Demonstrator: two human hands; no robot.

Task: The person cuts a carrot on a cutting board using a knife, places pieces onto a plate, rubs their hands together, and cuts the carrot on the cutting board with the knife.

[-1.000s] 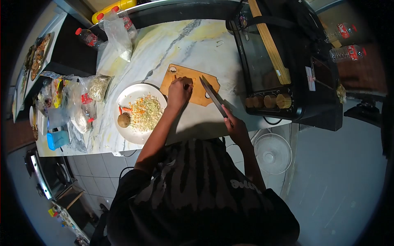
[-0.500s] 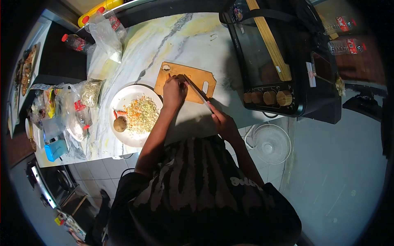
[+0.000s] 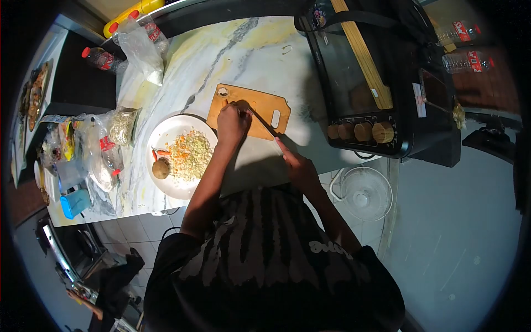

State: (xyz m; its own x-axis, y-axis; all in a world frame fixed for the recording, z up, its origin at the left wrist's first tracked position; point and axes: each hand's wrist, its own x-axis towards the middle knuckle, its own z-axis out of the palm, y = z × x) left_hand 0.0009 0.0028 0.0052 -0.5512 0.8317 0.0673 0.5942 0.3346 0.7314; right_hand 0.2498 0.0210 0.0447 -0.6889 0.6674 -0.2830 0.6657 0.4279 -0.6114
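On the wooden cutting board (image 3: 260, 99) my left hand (image 3: 233, 120) is closed, fingertips pressed down on something small that the hand itself mostly hides. My right hand (image 3: 301, 169) grips the handle of a knife (image 3: 262, 123), whose blade slants across the board with its tip beside my left fingers. A pale scrap (image 3: 222, 92) lies by the board's far left corner. Left of my left forearm is a white plate (image 3: 180, 123) bearing chopped vegetables (image 3: 191, 157), red chilies (image 3: 162, 152) and a brown, round potato-like item (image 3: 161, 168).
A black oven (image 3: 359, 72) with wooden knobs stands at the right. Plastic bottles (image 3: 99, 57) and bags (image 3: 144, 55) crowd the back left; more packets and a blue container (image 3: 75, 203) are at left. Below the counter sits a clear basket (image 3: 365, 193). Another person (image 3: 110, 285) is at lower left.
The knife and my right hand have shifted slightly, the blade angle turning a little. My left hand stays nearly in place. At lower left, the other person has moved further into view.
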